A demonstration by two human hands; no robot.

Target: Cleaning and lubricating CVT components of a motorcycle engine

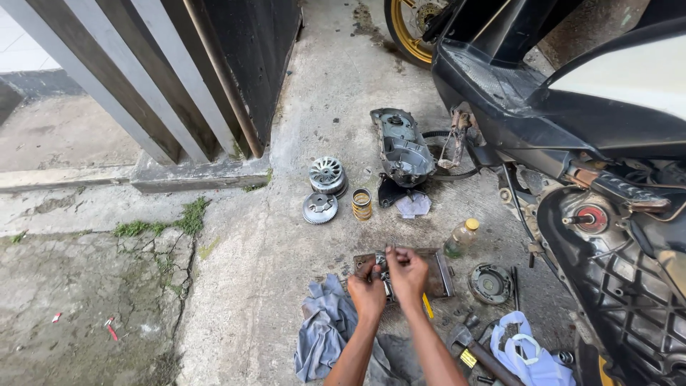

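Both hands, left hand (366, 288) and right hand (405, 270), grip tight on a small metal part (386, 280) over the flat tray (441, 275), right hand higher.

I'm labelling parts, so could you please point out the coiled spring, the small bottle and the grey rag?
Coiled spring (361, 204), head view, middle coils.
Small yellow-capped bottle (458, 240), head view, body.
Crumpled grey rag (325, 329), head view, centre fold.

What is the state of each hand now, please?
Left hand: closed on a small metal part over the tray.
Right hand: fingers pinched at the same part; exact grip cannot be told.
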